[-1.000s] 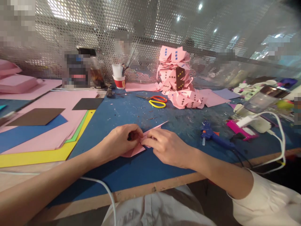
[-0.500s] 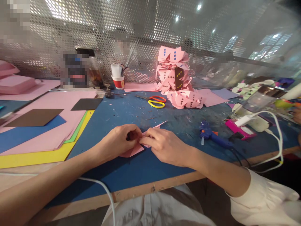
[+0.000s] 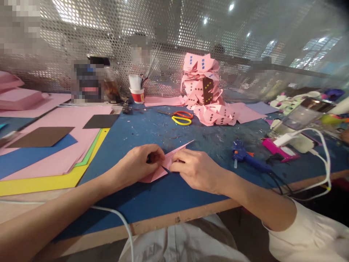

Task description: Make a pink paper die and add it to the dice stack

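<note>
While left hand point(image 3: 143, 162) holds folded pink paper point(image 3: 154, 177) in narrow grip, right hand point(image 3: 195, 169) pinches its right side.

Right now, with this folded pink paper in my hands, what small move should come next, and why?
Perhaps run your right hand along the folded pink paper to firm it: your left hand holds one side, and a pointed tip extends past your right fingers.
</note>
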Tool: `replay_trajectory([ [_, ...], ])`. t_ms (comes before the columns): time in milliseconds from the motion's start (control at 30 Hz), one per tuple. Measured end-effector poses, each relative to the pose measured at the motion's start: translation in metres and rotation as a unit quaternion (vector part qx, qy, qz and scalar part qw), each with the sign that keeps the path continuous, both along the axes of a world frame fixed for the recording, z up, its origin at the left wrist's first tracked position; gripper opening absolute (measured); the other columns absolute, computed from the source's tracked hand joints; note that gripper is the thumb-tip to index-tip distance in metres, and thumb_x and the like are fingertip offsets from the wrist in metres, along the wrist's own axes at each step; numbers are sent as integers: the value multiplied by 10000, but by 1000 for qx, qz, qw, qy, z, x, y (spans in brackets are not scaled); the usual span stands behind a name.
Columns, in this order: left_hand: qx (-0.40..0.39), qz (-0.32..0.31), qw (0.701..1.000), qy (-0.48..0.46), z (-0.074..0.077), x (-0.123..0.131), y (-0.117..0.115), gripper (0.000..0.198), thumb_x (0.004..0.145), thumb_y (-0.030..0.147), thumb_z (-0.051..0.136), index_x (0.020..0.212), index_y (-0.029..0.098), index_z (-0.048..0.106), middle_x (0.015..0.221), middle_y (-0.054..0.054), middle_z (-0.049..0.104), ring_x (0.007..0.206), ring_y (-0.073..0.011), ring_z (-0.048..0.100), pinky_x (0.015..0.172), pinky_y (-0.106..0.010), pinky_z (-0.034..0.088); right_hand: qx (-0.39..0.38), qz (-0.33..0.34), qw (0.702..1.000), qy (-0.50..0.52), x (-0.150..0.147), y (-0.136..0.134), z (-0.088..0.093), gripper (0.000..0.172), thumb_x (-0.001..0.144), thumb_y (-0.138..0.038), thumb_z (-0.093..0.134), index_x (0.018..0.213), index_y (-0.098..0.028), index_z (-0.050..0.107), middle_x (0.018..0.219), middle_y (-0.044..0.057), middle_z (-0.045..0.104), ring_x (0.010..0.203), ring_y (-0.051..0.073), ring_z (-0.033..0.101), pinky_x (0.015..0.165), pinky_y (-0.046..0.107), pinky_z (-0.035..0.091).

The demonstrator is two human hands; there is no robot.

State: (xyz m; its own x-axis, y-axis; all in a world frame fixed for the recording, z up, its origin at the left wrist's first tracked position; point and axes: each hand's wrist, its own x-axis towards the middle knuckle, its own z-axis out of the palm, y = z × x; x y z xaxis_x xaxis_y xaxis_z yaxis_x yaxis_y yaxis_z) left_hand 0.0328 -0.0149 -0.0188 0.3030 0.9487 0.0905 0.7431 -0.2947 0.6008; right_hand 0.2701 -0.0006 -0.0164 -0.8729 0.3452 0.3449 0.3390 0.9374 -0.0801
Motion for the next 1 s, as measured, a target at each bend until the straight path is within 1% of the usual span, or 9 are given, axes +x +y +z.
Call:
replay_trajectory([
  [133,0,-2,1000,-2,-2,-1,0,160,799,232,572,907,217,689,766,32,675,679,-133,599,644,-227,440,-5,0,1000,9,0,-1,1,245,929,-53,451,1001,-188,643,1080,49,645,999,169,587,830,296,489],
  [333,5,-3,1000,-3,-1,0,1,157,809,264,574,900,211,691,752,27,677,665,-133,596,634,-225,439,-26,-7,999,33,-1,-2,2,303,895,-23,444,1080,-188,619,1095,64,649,1016,178,591,875,311,492],
  [433,3,-2,1000,0,0,1,1,159,803,252,570,900,210,689,746,28,672,660,-133,593,627,-225,434,-24,-3,999,27,-1,-1,2,274,897,-26,444,1024,-185,627,1089,62,643,1009,175,588,869,306,489],
  [567,5,-5,1000,2,0,1,0,152,807,248,566,896,210,684,755,25,671,671,-135,596,632,-227,434,-33,-12,999,25,-2,0,1,231,897,-37,444,941,-180,619,1008,59,642,946,173,589,835,303,487],
  [633,12,-9,1000,6,0,1,-1,150,816,254,563,900,210,680,762,24,669,680,-137,595,638,-230,433,-30,-27,998,40,-2,2,0,227,901,-44,444,966,-175,618,1013,67,642,951,184,585,851,320,484],
  [767,31,-23,999,13,3,0,-4,144,811,215,553,897,212,669,782,23,658,701,-140,587,660,-235,434,-4,-92,994,64,-3,7,-2,284,935,-62,462,1156,-166,606,1139,100,641,1070,229,555,946,397,443],
  [833,43,-30,998,16,4,1,-5,134,810,199,550,882,209,663,800,16,656,729,-146,592,684,-239,440,0,-115,992,56,-3,9,-3,290,962,-83,467,1213,-163,590,1172,106,642,1097,235,549,955,410,427],
  [900,50,-36,998,19,6,1,-7,122,828,203,544,873,207,657,817,7,656,756,-154,598,708,-246,448,3,-125,991,40,-3,11,-4,269,980,-105,470,1216,-156,590,1170,108,648,1094,235,553,946,408,417],
  [1000,57,-45,997,21,7,0,-8,126,848,191,528,887,213,646,853,-2,661,793,-163,606,742,-259,457,13,-135,990,26,-3,11,-5,205,995,-141,476,1147,-151,614,1106,107,660,1051,236,561,917,401,398],
])
